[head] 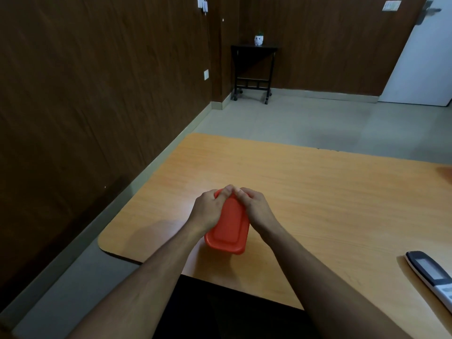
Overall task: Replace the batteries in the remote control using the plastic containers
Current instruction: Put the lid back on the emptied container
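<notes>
I have both hands on the rectangular plastic container with the orange-red lid [227, 228], which sits on the light wooden table [305, 192] straight ahead of me. My left hand [209, 210] wraps the container's left side, fingers curled over the far left corner of the lid. My right hand [254, 210] does the same on the right side, fingers curled over the far right corner. The fingertips of the two hands meet, touching or nearly so, at the far end of the lid, so the grip is narrow and closed around the container from both sides. The near end of the lid is uncovered, showing its raised rim and rounded corners, and the lid sits on the container. The body below the lid is mostly hidden from me, so I cannot tell what is inside.

Well off to the right of my right hand, near the table's edge, lies the long remote control with a dark grey upper end, a pale screen and a white lower part [433, 272], face up and apart from my grip.

Far beyond my hands, against the dark wood-panelled wall [85, 81], stands a small black side table on castors [254, 69] with a small white owl-shaped pot [258, 40] on top.
</notes>
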